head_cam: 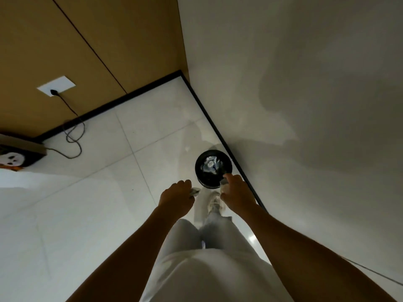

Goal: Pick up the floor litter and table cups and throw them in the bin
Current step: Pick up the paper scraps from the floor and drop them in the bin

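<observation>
A round black bin (199,163) stands on the white tiled floor close to the right wall, with crumpled pale litter (209,165) inside it. My right hand (236,192) is at the bin's near rim and grips a pale cup-like piece (224,183). To the left of the bin and a little short of it, my left hand (176,197) has its fingers curled round a small whitish crumpled piece (194,191). Most of both held pieces is hidden under the hands.
A grey wall runs along the right, with a black skirting line (218,131). A brown panelled wall lies ahead-left with a white socket plate (56,85) and a black cable (74,136) on the floor. A dark box with a cartoon face (15,159) sits far left. My legs and shoes are below.
</observation>
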### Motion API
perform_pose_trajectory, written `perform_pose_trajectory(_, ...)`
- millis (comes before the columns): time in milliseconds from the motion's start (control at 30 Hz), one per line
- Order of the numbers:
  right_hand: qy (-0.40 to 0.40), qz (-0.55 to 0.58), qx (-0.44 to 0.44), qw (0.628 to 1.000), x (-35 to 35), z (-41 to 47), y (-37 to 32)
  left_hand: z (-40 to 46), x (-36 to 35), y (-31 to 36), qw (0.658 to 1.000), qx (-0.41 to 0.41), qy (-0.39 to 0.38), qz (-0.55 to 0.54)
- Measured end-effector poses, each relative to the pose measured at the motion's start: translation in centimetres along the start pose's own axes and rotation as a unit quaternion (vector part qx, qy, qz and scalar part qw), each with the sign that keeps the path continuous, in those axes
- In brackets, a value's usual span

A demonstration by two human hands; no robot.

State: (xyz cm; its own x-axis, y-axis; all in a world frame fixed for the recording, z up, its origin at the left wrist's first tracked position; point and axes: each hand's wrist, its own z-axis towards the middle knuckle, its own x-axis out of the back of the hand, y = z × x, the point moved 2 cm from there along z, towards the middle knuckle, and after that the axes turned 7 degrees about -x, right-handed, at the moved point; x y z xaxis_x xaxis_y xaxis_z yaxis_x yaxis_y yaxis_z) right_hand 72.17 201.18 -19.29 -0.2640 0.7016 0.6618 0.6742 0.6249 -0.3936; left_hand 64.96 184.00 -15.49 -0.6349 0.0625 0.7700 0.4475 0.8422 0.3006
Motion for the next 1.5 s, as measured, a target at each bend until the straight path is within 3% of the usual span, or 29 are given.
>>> perform_pose_trajectory(200,-0.003,0.012,-0.022,1.000,1.1,7.7,-2.8,6.0,1.9,-2.2,0.999,0.011,0.001,-0.030)
perform_pose_trajectory(433,-0.033,0.066,-0.120,0.990,-1.4,15.3,-1.9,12.0,0.1,-5.5,0.999,0.010,-0.017,-0.034)
perform_pose_trajectory(733,-0.004,0.151,-0.233,0.961,-4.5,17.1,1.5,19.7,-2.9,-5.4,0.996,-0.052,-0.063,-0.023)
perform_pose_trajectory(1000,0.041,0.236,-0.279,0.930,-7.0,17.1,3.5,26.4,-7.0,-2.7,0.984,-0.130,-0.112,0.052)
perform_pose_trajectory(1200,0.052,0.276,-0.328,0.902,-7.9,12.8,4.1,23.0,-7.1,-2.6,0.933,-0.272,-0.167,0.168)
perform_pose_trajectory(1333,0.065,0.273,-0.342,0.897,-8.0,8.0,3.0,18.4,-5.4,-1.7,0.890,-0.368,-0.146,0.227)
perform_pose_trajectory(1500,0.092,0.239,-0.334,0.907,-7.6,0.4,1.2,13.0,-3.0,2.1,0.847,-0.431,-0.134,0.281)
